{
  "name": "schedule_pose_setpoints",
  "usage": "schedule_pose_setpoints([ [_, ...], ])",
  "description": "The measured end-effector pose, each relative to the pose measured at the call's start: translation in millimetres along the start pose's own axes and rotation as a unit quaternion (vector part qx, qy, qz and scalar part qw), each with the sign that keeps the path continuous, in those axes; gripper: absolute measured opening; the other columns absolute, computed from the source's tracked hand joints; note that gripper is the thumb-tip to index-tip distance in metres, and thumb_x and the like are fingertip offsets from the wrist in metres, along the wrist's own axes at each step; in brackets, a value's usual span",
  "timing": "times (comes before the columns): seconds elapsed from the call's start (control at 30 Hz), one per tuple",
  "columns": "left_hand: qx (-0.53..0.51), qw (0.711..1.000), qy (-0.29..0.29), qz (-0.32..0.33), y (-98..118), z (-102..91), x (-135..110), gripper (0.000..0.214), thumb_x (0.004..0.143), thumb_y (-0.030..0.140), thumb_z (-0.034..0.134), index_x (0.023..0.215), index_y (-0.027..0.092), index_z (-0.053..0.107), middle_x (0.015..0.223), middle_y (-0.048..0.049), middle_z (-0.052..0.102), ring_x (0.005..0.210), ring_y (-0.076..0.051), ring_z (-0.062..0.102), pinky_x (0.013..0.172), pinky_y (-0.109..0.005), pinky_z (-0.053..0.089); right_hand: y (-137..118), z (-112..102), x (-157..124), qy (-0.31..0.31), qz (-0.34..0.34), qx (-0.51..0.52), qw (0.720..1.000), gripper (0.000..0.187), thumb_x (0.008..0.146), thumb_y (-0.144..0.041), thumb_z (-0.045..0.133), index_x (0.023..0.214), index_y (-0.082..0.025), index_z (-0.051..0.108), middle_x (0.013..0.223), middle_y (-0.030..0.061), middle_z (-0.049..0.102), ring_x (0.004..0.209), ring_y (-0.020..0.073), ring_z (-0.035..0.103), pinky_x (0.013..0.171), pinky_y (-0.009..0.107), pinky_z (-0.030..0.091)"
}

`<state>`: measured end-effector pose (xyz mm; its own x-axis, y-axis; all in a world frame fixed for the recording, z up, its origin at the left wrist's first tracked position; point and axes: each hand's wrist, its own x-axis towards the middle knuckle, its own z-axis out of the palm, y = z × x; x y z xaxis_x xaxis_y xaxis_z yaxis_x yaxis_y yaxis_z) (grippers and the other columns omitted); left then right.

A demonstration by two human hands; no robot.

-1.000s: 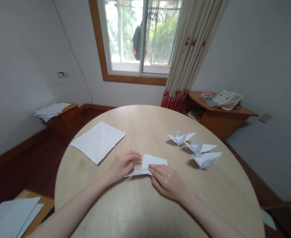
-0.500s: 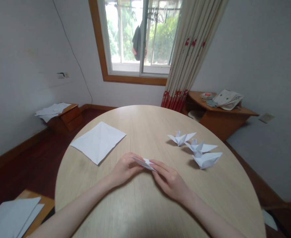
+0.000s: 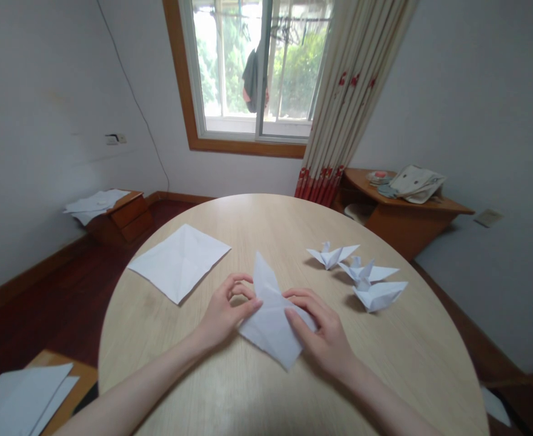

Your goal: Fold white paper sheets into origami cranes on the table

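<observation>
Between my hands, above the near middle of the round table [image 3: 203, 387], is a partly folded white sheet of origami paper [image 3: 273, 324], with one pointed flap standing up at the far side. My left hand [image 3: 228, 309] pinches its left edge, thumb on top and fingers curled behind. On the right edge, my right hand [image 3: 318, 327] grips the paper with the thumb in front and the fingers partly hidden behind it. Three folded paper cranes stand to the right: a far one [image 3: 332, 256], a middle one [image 3: 369, 270] and a near one [image 3: 380, 295].
A creased square sheet of white paper [image 3: 180, 263] lies flat at the table's left. More white sheets [image 3: 23, 396] rest on a wooden surface at the lower left. A small drawer cabinet [image 3: 132, 218] and a corner desk [image 3: 412, 212] stand beyond the table.
The paper was a narrow, nearly edge-on shape between my fingers; now it is tilted toward me and spread wider, one point upward. My hands have moved slightly apart.
</observation>
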<state>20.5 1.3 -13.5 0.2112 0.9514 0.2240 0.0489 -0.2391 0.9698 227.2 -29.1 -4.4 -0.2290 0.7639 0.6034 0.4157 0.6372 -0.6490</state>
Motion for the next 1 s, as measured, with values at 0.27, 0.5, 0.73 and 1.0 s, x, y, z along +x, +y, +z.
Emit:
schedule_pose_setpoints([
  [0.27, 0.054, 0.998, -0.010, -0.014, 1.2, 2.2, 0.4, 0.045, 0.078, 0.033, 0.068, 0.114, 0.020, 0.045, 0.073, 0.0024, 0.065, 0.078, -0.018, 0.062, 0.076, -0.030, 0.044, 8.2, 1.3, 0.1, -0.032, 0.064, -0.023, 0.997, 0.012, 0.089, -0.027, 0.052, 0.086, -0.021, 0.062, 0.100, 0.0078, 0.063, 0.097, 0.0215, 0.061, 0.085, 0.036, 0.049],
  [0.5, 0.202, 0.978, -0.052, 0.005, -21.1, 3.4, 3.1, 0.045, 0.083, 0.024, 0.061, 0.123, 0.019, 0.042, 0.082, 0.0005, 0.066, 0.079, -0.020, 0.061, 0.080, -0.035, 0.043, 31.6, 11.8, -6.3, -0.086, 0.096, -0.112, 0.985, 0.011, 0.086, -0.022, 0.053, 0.079, -0.021, 0.062, 0.109, 0.0099, 0.060, 0.108, 0.0254, 0.054, 0.094, 0.043, 0.044],
  [0.73, 0.348, 0.932, -0.090, 0.043, -21.9, 1.1, 4.7, 0.042, 0.082, 0.021, 0.064, 0.121, 0.019, 0.050, 0.094, -0.0031, 0.065, 0.094, -0.024, 0.057, 0.088, -0.040, 0.039, 37.8, 18.6, -11.7, -0.093, 0.080, -0.184, 0.975, 0.006, 0.086, -0.020, 0.053, 0.088, -0.019, 0.059, 0.117, 0.0131, 0.056, 0.113, 0.0290, 0.050, 0.096, 0.051, 0.041],
  [1.0, 0.406, 0.901, -0.109, 0.109, -17.1, 1.2, 1.8, 0.022, 0.075, 0.018, 0.061, 0.097, 0.021, 0.059, 0.112, -0.0068, 0.058, 0.106, -0.028, 0.051, 0.091, -0.045, 0.036, 35.2, 17.5, -10.9, -0.102, 0.046, -0.163, 0.980, 0.015, 0.087, -0.018, 0.051, 0.100, -0.021, 0.056, 0.122, 0.0132, 0.054, 0.118, 0.0292, 0.048, 0.097, 0.054, 0.040],
])
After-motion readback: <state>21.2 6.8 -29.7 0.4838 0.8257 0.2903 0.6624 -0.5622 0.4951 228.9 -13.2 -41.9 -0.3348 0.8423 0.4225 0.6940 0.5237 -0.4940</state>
